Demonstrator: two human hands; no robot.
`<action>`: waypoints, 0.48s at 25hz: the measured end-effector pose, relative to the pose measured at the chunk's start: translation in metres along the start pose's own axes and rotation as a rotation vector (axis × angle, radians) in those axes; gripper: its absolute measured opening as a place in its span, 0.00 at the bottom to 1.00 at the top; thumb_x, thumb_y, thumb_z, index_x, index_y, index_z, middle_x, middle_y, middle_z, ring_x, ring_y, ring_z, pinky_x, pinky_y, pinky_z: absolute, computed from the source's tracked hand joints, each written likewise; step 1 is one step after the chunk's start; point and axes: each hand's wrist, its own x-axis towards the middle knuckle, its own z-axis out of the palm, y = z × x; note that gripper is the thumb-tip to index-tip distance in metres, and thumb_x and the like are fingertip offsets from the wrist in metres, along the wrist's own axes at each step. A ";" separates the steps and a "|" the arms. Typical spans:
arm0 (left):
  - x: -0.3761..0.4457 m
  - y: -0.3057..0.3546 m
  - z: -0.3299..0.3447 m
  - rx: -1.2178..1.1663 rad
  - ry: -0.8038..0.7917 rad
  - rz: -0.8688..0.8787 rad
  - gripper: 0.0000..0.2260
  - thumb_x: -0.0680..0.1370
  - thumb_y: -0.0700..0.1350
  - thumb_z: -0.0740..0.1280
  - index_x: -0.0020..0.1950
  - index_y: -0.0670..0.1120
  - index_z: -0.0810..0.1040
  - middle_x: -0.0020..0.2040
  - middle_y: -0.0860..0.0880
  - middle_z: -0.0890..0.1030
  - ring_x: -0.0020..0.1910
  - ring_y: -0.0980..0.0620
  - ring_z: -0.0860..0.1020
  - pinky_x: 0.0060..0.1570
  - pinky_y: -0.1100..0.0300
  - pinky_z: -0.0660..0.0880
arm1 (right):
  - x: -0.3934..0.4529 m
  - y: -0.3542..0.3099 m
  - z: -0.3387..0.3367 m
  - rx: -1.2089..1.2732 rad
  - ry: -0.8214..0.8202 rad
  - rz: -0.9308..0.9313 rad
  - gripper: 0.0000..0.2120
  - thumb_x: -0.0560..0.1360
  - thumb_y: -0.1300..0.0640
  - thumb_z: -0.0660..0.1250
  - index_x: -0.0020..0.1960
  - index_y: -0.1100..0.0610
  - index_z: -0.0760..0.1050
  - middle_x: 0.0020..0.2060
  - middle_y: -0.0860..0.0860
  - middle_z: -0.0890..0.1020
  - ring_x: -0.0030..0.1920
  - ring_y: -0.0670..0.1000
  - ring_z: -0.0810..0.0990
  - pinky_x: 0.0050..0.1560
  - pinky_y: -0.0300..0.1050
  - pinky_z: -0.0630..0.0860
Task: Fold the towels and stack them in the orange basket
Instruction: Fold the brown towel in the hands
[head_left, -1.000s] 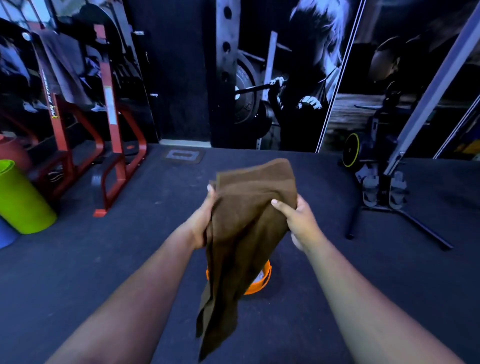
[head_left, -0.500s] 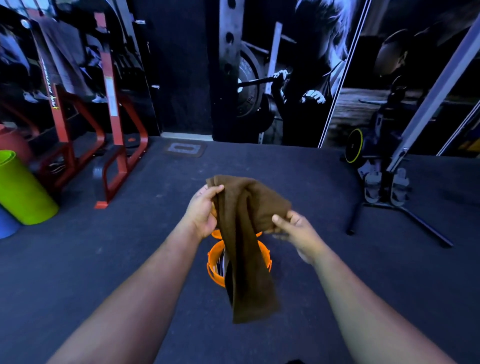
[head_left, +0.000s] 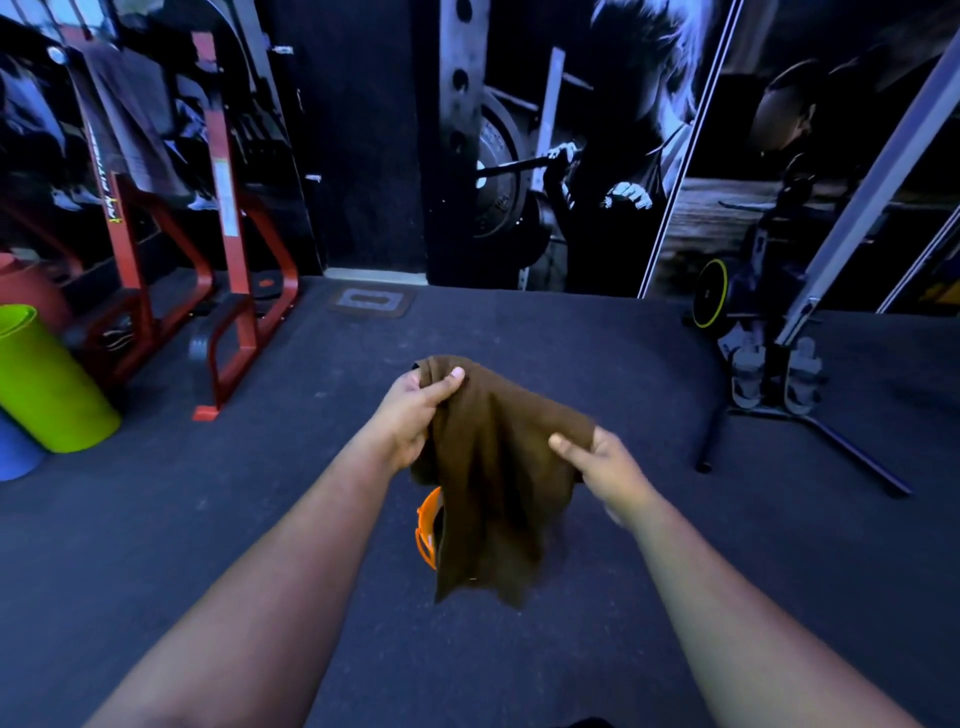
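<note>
Left hand (head_left: 415, 415) and right hand (head_left: 602, 457) both pinch the towel (head_left: 493, 483), which hangs mid-frame, covering most of the basket (head_left: 427, 525) below.

Left forearm: bare from the lower edge of the view up to the wrist; no sleeve is seen on it.
Right forearm: bare along its whole visible length; no sleeve is seen on it.
Left hand (head_left: 410, 415): bare; no glove, ring or band can be made out; a short, pale thumbnail is shown.
Right hand (head_left: 602, 462): bare; no glove or ring can be made out; the wrist is seen uncovered.
Clothing: a small dark patch is seen at the bottom edge, between the forearms; what it is cannot be told.
</note>
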 end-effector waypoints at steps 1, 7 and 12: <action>-0.004 -0.003 -0.005 -0.009 -0.018 -0.026 0.15 0.79 0.42 0.71 0.65 0.40 0.78 0.57 0.41 0.85 0.59 0.44 0.83 0.59 0.50 0.79 | 0.003 -0.007 0.002 0.076 0.063 -0.047 0.08 0.78 0.63 0.69 0.57 0.59 0.80 0.49 0.54 0.87 0.47 0.49 0.85 0.49 0.44 0.82; -0.012 -0.018 -0.022 0.250 0.017 -0.081 0.05 0.80 0.38 0.68 0.52 0.45 0.82 0.45 0.45 0.86 0.45 0.47 0.83 0.43 0.54 0.81 | 0.006 -0.038 0.000 0.410 0.039 0.005 0.14 0.79 0.56 0.68 0.62 0.61 0.77 0.56 0.57 0.85 0.57 0.52 0.84 0.57 0.45 0.81; -0.004 -0.010 -0.023 0.184 0.027 -0.006 0.09 0.82 0.44 0.68 0.61 0.43 0.80 0.55 0.46 0.86 0.54 0.50 0.84 0.54 0.56 0.80 | 0.002 -0.023 0.000 0.140 0.117 0.050 0.08 0.78 0.59 0.70 0.57 0.60 0.80 0.54 0.57 0.86 0.57 0.55 0.84 0.51 0.40 0.81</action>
